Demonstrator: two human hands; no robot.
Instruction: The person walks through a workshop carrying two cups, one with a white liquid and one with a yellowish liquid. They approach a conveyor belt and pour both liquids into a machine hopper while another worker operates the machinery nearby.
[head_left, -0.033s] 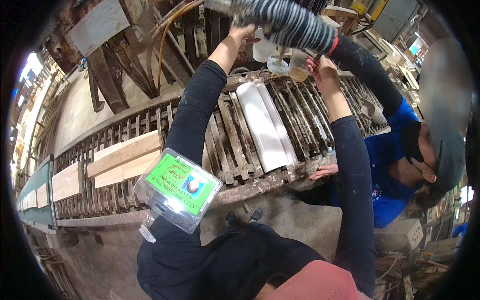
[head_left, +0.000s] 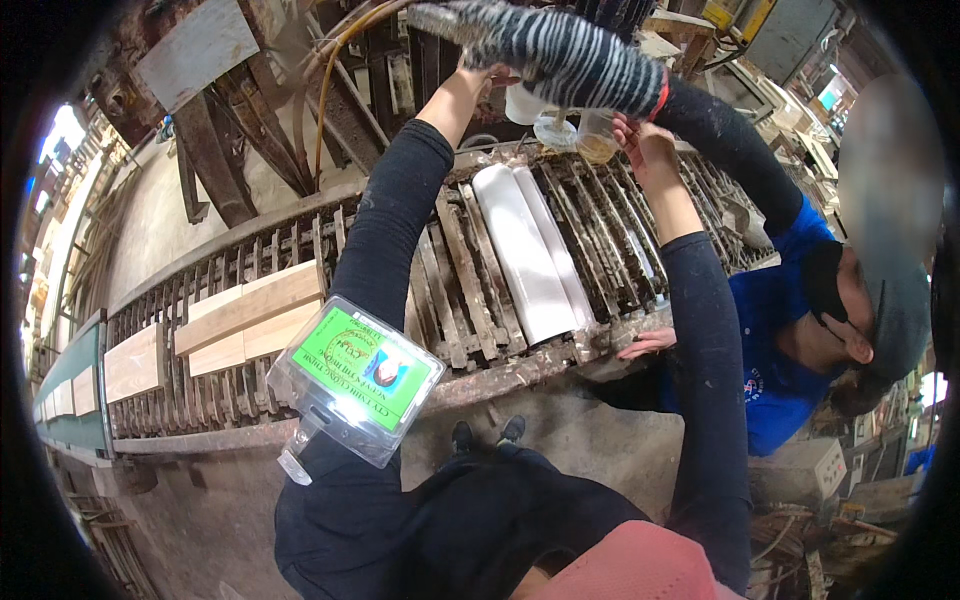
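My left hand (head_left: 484,80) is stretched out beyond the far side of the slatted roller bed (head_left: 470,270), beside a white cup (head_left: 524,104). A co-worker's grey-and-black striped glove (head_left: 570,55) passes in front of it and hides most of its fingers. My right hand (head_left: 650,145) has its fingers curled at the side of a clear plastic cup (head_left: 597,142) with something yellowish at its bottom. Between the cups is a round whitish disc (head_left: 555,130) with a stem. The glove and sleeve cover the cups' upper parts.
A rolled white sheet (head_left: 525,255) lies across the bed. Wooden boards (head_left: 250,315) rest at left, near a green belt (head_left: 75,400). A co-worker in a blue shirt (head_left: 775,340) leans in from the right, one bare hand (head_left: 648,343) at the near rail. An ID badge (head_left: 360,375) hangs over my left arm.
The co-worker's gloved forearm has shifted slightly downward and toward the left. My right hand has moved very little, and the rolled sheet and boards are unmoved.
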